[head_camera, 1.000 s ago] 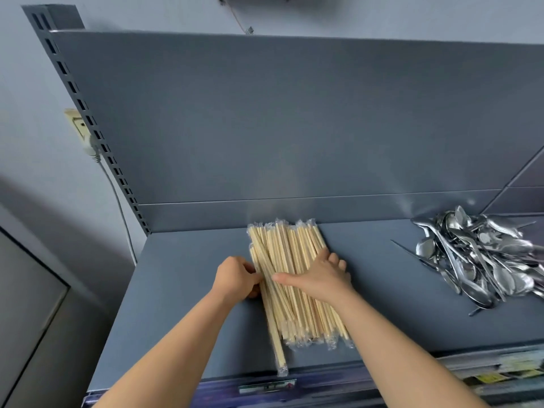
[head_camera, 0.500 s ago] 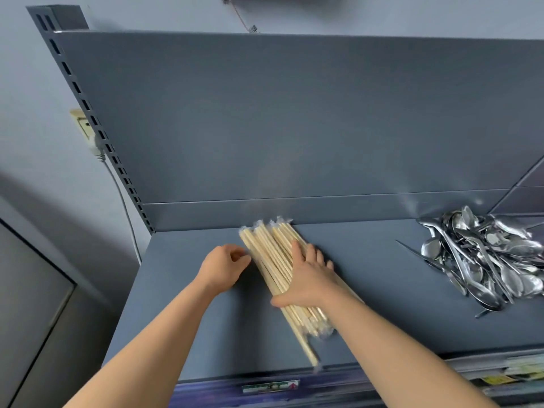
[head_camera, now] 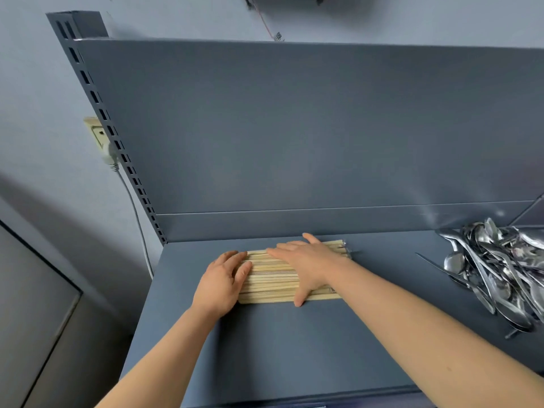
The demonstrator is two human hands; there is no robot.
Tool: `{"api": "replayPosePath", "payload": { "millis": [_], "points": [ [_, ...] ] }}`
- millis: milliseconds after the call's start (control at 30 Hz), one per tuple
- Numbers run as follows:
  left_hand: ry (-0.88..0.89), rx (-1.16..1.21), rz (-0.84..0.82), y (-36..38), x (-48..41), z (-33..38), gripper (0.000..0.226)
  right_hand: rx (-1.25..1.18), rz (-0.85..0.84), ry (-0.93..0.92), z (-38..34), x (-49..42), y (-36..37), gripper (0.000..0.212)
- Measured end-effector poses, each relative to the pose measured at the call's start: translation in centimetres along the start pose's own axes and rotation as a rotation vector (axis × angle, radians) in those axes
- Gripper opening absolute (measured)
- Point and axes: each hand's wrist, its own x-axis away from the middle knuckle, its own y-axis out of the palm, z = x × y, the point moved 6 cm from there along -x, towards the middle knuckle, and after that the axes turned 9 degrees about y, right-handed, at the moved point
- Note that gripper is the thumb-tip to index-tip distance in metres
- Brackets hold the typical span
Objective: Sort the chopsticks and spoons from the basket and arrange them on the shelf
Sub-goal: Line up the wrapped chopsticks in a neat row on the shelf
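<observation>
While both bare hands rest on it, the flat bundle of pale wooden chopsticks in clear plastic wrappers (head_camera: 273, 278) lies crosswise, left to right, on the dark grey metal shelf (head_camera: 294, 348) at centre frame, close to the upright back panel (head_camera: 294, 128). Left hand (head_camera: 222, 282) sits at the bundle's left end, fingers loosely together and extended, tips laid over the stick ends, palm down on the shelf; nothing gripped. Right hand (head_camera: 306, 260) lies flat across the top of the bundle, fingers spread open and pointing to frame left, thumb reaching down over the near edge to the shelf; pressing, not clasping. Wrapper ends stick out past the right hand toward frame right. Heap of shiny metal spoons (head_camera: 497, 266) sits at the right edge of the frame on the same shelf, well apart from the chopsticks, handles tangled. Slotted grey upright post (head_camera: 109, 125) runs along upper left, with a beige wall socket (head_camera: 97, 134) and white cable (head_camera: 138, 219) behind it.
</observation>
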Motion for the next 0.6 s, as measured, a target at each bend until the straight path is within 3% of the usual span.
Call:
{"api": "replayPosePath", "payload": {
  "millis": [100,167,267,367,467,600],
  "points": [
    [-0.1,0.125,0.163,-1.1,0.2,-0.4,0.045,-0.109,0.138,0.086,2.0,0.9,-0.2,0.142],
    [-0.184,0.074,0.264,-2.0,0.8,-1.2,0.061,-0.395,0.244,0.192,4.4,2.7,0.5,0.135],
    [-0.281,0.003,0.303,-2.2,1.8,-2.3,0.069,-0.999,0.405,0.461,9.4,5.7,3.3,0.101],
    [-0.298,0.168,0.304,-0.8,2.1,-1.9,0.062,-1.284,0.44,0.656,10.8,6.3,6.3,0.064],
    [-0.243,0.266,0.297,0.8,2.1,0.3,0.05,-1.496,0.431,0.559,8.6,4.9,6.9,0.047],
    [-0.262,0.331,0.311,1.0,2.2,0.2,0.047,-1.55,0.414,0.539,8.8,4.4,7.2,0.042]
  ]
}}
